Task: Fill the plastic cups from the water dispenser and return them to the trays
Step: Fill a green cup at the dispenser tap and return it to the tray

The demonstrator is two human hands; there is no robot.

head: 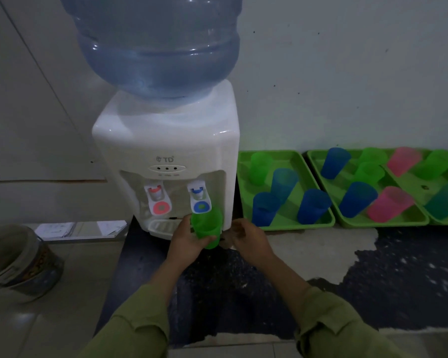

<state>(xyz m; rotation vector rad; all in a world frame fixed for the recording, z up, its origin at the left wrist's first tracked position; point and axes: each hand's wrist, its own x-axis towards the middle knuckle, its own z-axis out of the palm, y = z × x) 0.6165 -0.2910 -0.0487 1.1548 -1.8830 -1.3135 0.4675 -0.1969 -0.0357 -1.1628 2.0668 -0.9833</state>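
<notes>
Head view: green cup (207, 226) in left hand (186, 244)

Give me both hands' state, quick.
Left hand: holding the green cup under the blue tap.
Right hand: loosely curled beside the cup, holding nothing.

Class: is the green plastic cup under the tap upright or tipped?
Upright: the green plastic cup opens upward beneath the blue tap, left hand holding it.

"TD" with a small logo, printed on the white water dispenser (166, 156) front, centre of frame.
</notes>
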